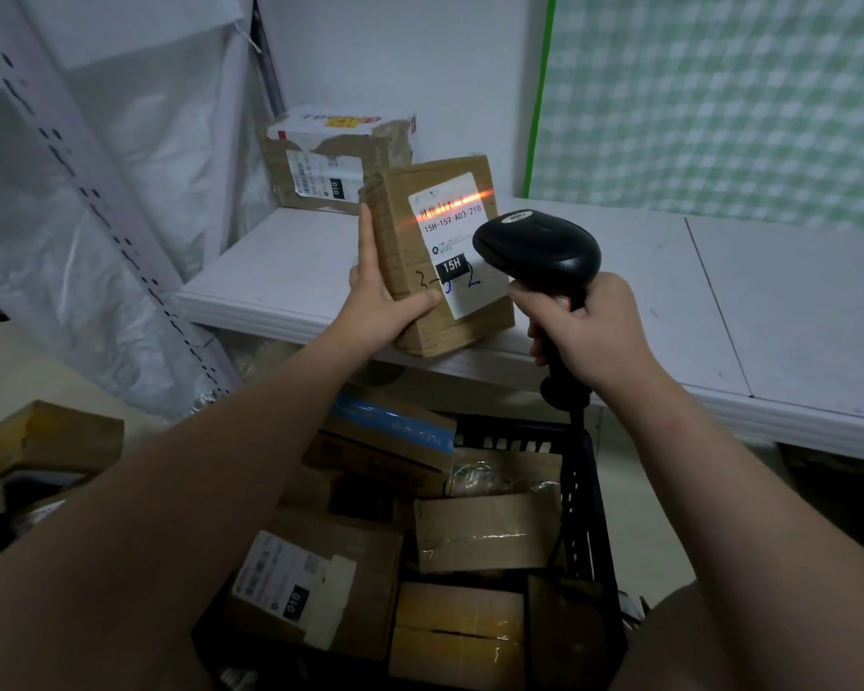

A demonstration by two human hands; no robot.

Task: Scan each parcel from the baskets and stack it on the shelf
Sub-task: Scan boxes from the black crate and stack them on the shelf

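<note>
The left hand (377, 301) hid the held parcel's (442, 256) lower left corner, and the scanner (537, 249) overlapped its label. Forearms covered much of the basket (587, 496). Small label print was unreadable. The left edge cut off a floor box (46, 441).

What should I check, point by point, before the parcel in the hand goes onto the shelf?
1. Scan line on barcode: ok. The red line crosses the barcode on the label of the held parcel.
2. Scan registered: cannot tell. Nothing in view shows a confirmation.
3. Grip: ok. The left hand holds the parcel's left edge, thumb on its front.
4. Scanner clear of the path: not ok. The scanner, in the right hand, sits just in front of the parcel.
5. Free shelf space: ok. The shelf is bare beside the parcel already placed in the corner.
6. Parcels left: ok. The basket holds more boxes.
</note>
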